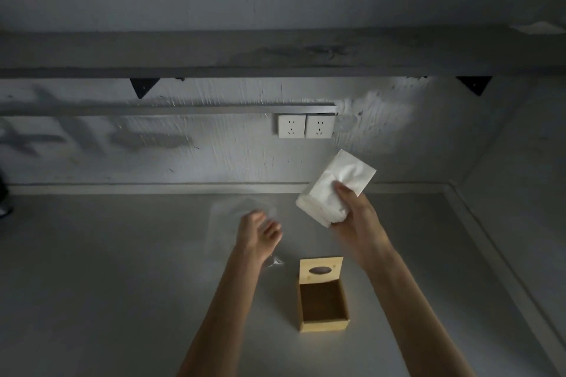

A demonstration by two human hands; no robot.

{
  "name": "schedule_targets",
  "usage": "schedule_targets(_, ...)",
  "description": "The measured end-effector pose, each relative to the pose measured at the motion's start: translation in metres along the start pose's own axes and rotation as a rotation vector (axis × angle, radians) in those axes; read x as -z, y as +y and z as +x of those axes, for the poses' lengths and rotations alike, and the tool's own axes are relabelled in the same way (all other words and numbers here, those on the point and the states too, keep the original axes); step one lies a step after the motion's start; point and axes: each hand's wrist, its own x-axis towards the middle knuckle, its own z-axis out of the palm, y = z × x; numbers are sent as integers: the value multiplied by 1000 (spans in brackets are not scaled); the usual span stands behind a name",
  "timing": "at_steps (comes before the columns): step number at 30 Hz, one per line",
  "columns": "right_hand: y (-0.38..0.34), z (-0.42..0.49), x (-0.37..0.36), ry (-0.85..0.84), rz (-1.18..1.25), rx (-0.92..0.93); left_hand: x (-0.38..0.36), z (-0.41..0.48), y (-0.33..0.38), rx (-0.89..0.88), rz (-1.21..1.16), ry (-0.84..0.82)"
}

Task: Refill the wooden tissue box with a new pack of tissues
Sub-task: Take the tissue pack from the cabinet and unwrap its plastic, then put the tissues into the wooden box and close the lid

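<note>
The wooden tissue box (323, 323) stands on the grey table with its inside bare and showing. Its lid (320, 267), with an oval slot, is tipped up at the far side. My right hand (358, 217) is shut on a white stack of tissues (332, 185), held in the air above and beyond the box. My left hand (258, 234) hovers left of the box, fingers loosely curled, over a clear plastic wrapper (242, 217) lying on the table. Whether the fingers touch the wrapper is unclear.
The grey table (122, 285) meets a rough wall with two white sockets (304, 126). A shelf (275, 52) on black brackets runs above. A raised ledge (502, 254) borders the table on the right. A dark object (4, 193) sits at the far left edge.
</note>
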Motion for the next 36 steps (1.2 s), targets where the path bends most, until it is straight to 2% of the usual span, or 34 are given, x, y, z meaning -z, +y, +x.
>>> schedule_targets(2, -10, 7, -5, -2, 13, 50, -37, -22, 7, -122, 54, -317)
schedule_targets(4, -20, 14, -12, 12, 9, 163, -74, -49, 14, -248, 238, -525)
schedule_targets(7, -39, 22, -22, -24, -30, 300, -110, -74, 26, -469, 481, -547)
schedule_targets(11, -63, 25, -42, -83, -39, 394, -141, -85, 44, -727, 618, -542)
schedule_targets(13, -71, 24, -47, -152, -57, 390, -150, -88, 53, -794, 629, -567)
schedule_targets(16, -86, 16, -43, -287, -67, 290, -156, -97, 66, -855, 597, -617)
schedule_targets(18, -93, 10, -27, -250, -107, 268, -151, -100, 70, -908, 606, -630)
schedule_targets(20, -103, 1, -6, -213, -246, 314, -140, -105, 71, -1011, 668, -631)
schedule_targets(22, -114, -9, 6, -269, -475, 390, -131, -113, 67, -1081, 772, -683)
schedule_targets(24, -123, -17, 8, -386, -625, 404, -127, -119, 57, -1109, 887, -761)
schedule_targets(26, -127, -23, 12, -469, -665, 396, -127, -120, 45, -1127, 978, -810)
schedule_targets(30, -125, -32, 42, -477, -693, 347, -129, -106, 16, -1044, 1074, -844)
schedule_targets(34, -110, -33, 102, -322, -792, 297, -132, -84, -33, -917, 1150, -819)
schedule_targets(36, -91, -33, 142, -190, -841, 246, -126, -63, -67, -841, 1186, -777)
